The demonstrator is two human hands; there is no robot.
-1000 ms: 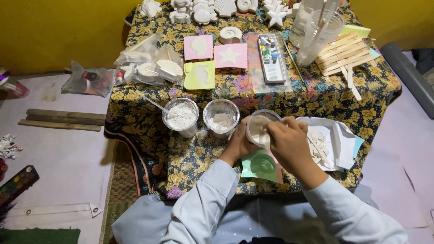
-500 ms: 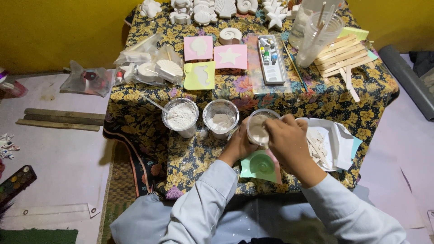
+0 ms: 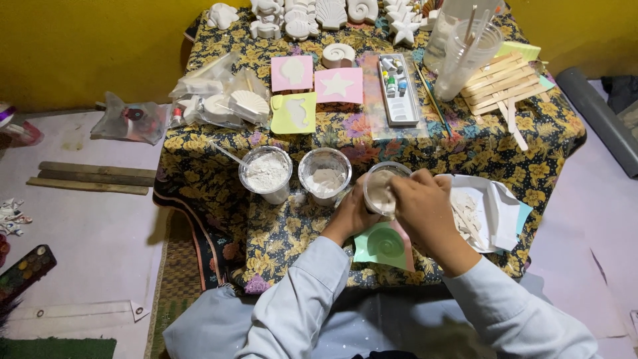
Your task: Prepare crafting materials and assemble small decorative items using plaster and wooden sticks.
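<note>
A low counter (image 3: 279,233), draped in a yellow and dark floral cloth, stands against a yellow wall (image 3: 86,46); the person sits at its near edge in pale blue sleeves.

At the counter's right near corner lies a sheet of white paper (image 3: 498,206) with pale broken scraps on it, just beside the right hand. A wooden slat rack (image 3: 498,83) sits at the far right, next to a clear jar (image 3: 468,56) holding sticks. A long paint tray (image 3: 397,90) lies at centre, with pink moulds (image 3: 339,85) and a yellow-green mould (image 3: 294,113) to its left. White plaster casts (image 3: 332,13) of shells and a star line the far edge. A clear bag (image 3: 219,100) with more casts lies at the left.

Two clear cups stand mid-counter: the left cup (image 3: 266,174) holds white powder and a spoon, the second cup (image 3: 325,175) holds greyish powder.

The mixing cup (image 3: 382,189) is held off the cloth, above a green spiral-shell mould (image 3: 384,244) at the near edge. The left hand (image 3: 352,213) is closed around its side. The right hand (image 3: 422,206) is curled over its rim, fingers bunched; what they pinch cannot be told.
</note>
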